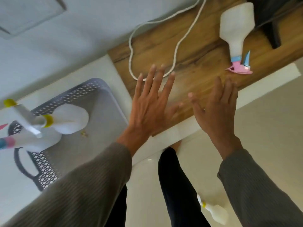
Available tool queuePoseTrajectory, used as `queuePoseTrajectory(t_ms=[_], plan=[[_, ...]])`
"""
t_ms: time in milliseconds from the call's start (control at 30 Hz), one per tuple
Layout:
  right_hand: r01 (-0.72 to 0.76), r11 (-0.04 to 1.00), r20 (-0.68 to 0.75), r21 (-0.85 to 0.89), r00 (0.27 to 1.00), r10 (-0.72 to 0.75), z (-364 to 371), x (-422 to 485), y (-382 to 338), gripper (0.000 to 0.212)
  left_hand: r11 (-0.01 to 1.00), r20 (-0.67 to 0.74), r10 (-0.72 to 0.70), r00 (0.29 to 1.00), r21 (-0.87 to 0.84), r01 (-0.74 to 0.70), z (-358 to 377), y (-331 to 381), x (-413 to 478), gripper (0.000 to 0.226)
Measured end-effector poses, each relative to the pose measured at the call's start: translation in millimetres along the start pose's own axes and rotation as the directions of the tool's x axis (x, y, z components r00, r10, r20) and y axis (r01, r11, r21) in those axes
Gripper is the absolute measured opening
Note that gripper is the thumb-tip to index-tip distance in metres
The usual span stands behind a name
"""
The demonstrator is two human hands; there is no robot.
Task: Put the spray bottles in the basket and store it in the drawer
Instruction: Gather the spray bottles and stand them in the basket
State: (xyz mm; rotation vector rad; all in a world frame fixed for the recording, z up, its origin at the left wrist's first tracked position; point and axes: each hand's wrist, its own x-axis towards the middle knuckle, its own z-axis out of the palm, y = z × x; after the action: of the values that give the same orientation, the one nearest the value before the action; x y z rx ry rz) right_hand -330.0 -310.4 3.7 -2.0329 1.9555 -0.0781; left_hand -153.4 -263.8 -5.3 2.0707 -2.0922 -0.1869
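A grey perforated basket (91, 89) sits on the white counter at the left. Two white spray bottles stand in it: one with a yellow collar (72, 120) and one with a pink and blue collar (37, 141). A third white spray bottle with a pink and blue head (236, 28) lies on its side on the wooden top (201, 63), at the upper right. My left hand (150, 102) is open with fingers spread, above the wood's near edge. My right hand (214, 110) is open too, below the lying bottle and apart from it. Another yellow-collared bottle (214, 212) lies on the floor.
A white cable (177, 46) loops across the wooden top near my left fingertips. A dark object (272, 17) stands at the top right corner. My legs in dark trousers (177, 185) are below, on a pale tiled floor.
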Motion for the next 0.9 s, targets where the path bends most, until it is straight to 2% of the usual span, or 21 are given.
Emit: queuePoseTrajectory(t_ms=[200,400,533,600,700,900], plan=[[-0.101,0.995,0.06,-0.015,0.993,0.101,-2.9,42.1,48.2,0.092,0.964,0.099,0.19,0.977,0.169,-0.204,16.5,34.2,110.8,0.069],[-0.144,0.989,0.079,0.026,0.987,0.141,-3.7,76.2,77.5,0.09,0.906,0.12,0.327,0.937,0.242,-0.347,26.3,69.6,218.3,0.08],[-0.133,0.99,0.065,0.049,0.989,0.129,-7.2,93.6,92.7,0.091,0.826,0.196,0.457,0.867,0.268,-0.496,32.2,84.8,270.9,0.073],[-0.131,0.989,0.058,0.061,0.99,0.127,-8.9,99.3,98.6,0.091,0.778,0.265,0.497,0.826,0.286,-0.56,35.8,90.0,286.5,0.079],[-0.126,0.99,0.043,0.064,0.991,0.124,-10.1,104.3,105.8,0.089,0.775,0.343,0.47,0.813,0.281,-0.567,40.6,99.4,297.5,0.092],[-0.095,0.993,-0.019,0.074,0.995,0.097,-5.9,102.1,108.5,0.086,0.869,0.299,0.375,0.878,0.217,-0.445,39.7,105.5,287.7,0.084]])
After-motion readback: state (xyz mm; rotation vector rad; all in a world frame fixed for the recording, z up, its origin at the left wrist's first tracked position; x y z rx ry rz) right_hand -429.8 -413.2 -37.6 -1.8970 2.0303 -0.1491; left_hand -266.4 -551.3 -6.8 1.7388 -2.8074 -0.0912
